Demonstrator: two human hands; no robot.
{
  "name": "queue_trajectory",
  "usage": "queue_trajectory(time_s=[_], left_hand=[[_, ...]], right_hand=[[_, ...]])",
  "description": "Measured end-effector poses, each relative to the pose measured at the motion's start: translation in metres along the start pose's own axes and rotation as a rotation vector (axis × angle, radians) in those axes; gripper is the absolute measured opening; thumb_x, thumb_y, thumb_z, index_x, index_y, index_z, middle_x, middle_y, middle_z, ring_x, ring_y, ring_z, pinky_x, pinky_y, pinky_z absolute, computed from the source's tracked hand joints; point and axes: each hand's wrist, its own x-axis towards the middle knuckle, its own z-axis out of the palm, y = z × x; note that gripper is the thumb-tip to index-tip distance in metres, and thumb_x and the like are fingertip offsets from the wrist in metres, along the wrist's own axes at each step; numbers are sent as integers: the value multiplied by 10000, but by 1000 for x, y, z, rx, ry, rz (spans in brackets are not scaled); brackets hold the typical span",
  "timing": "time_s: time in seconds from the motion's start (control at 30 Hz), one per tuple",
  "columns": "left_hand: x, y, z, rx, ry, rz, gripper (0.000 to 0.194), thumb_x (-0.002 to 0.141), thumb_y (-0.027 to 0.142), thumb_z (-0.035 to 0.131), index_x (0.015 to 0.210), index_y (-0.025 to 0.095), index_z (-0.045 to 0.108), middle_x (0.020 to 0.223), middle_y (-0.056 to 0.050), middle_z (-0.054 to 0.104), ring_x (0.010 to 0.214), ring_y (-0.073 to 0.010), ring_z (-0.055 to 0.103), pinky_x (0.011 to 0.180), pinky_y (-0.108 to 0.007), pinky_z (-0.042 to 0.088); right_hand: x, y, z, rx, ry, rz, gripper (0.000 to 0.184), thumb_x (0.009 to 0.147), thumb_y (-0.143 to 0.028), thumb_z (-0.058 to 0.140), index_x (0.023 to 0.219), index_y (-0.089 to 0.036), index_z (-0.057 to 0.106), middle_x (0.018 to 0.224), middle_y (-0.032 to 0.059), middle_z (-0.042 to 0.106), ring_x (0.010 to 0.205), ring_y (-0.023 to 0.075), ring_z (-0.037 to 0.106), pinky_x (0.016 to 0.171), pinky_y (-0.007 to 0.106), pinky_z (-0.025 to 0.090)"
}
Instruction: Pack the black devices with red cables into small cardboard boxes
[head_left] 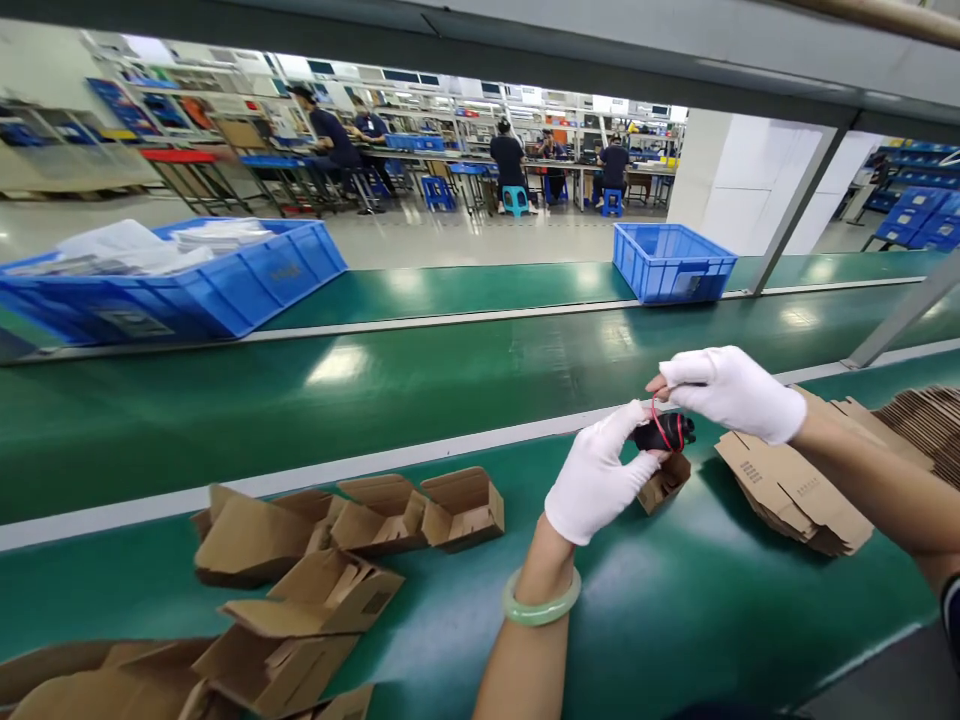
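In a white fingertip-free glove, my left hand [600, 470] grips a small black cylindrical part [661, 433] between thumb and fingers. A thin red wire [654, 405] loops around that part. My right hand [731, 390], gloved the same way, is closed above it, pinching the wire between thumb and fingertip. Just under the part, an open small cardboard box [666, 486] stands on the green work surface, partly hidden by my left hand. Folded flat cartons [795, 490] lie in a stack below my right forearm.
Several open cardboard boxes [465, 510] stand at the left. Across the green belt [450, 360] are a blue crate [285, 275] holding white packets and another blue crate [675, 270]. A metal post [802, 210] rises at the right. People sit working in the background.
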Motion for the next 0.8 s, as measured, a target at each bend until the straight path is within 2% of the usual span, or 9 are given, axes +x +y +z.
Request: queue_trajectory(time_s=[0.1,0.2,0.3,0.43,0.47,0.53,0.6,0.7,0.8], left_hand=[[0,-2,2,-177,131,-91,287,788,253,634,1064,192,584,1006,-33,650,914,-174,604,882,-299,462],[2,-6,8,-298,255,-152,294,776,250,643,1051,177,569,1013,-48,642,897,-176,611,855,-302,480],[4,-7,19,-327,310,-166,303,776,253,645,1053,171,554,1010,-56,639,880,-171,613,841,-300,491],[6,-6,31,-325,360,-184,304,794,260,617,1071,175,526,1029,-59,632,853,-157,614,815,-288,500],[6,-6,31,-330,323,-185,313,800,268,604,1085,175,514,1039,-64,630,861,-160,616,816,-287,500],[6,-7,27,-248,157,-199,403,793,318,605,1153,186,478,1096,-77,617,907,-184,615,820,-301,501],[4,-13,22,11,-61,-267,543,739,434,643,1196,203,463,1150,-99,597,961,-249,604,807,-349,502],[3,-26,26,454,-363,-486,693,605,619,668,1119,179,525,1086,-151,618,914,-356,614,719,-414,502],[4,-39,42,591,-563,-606,675,602,662,620,1035,147,570,974,-177,653,844,-369,636,675,-409,498]], right_hand=[[-2,10,15,243,34,120,225,819,-242,458,880,-202,671,795,4,646,678,147,586,637,250,465],[-15,5,27,224,71,110,273,802,-201,451,976,-216,661,794,2,624,683,149,563,678,273,471],[-23,-1,35,241,147,144,286,804,-267,510,1056,-234,642,888,21,638,757,174,574,734,307,475],[-25,5,40,450,299,329,290,766,-401,572,970,-220,668,816,31,660,613,182,590,627,332,508],[-26,8,39,475,311,353,291,760,-421,578,938,-212,671,804,33,665,598,183,591,608,333,509],[-29,15,33,426,289,338,270,770,-420,577,900,-201,667,808,36,674,624,186,602,617,324,506],[-33,22,22,248,183,243,213,816,-369,543,884,-204,660,825,31,675,681,177,610,653,303,488],[-40,32,10,-82,-150,-13,199,889,-295,457,894,-216,640,820,22,655,703,152,591,634,263,430],[-44,38,14,-382,-442,-238,202,896,-209,413,921,-207,613,787,26,624,606,133,536,533,244,327]])
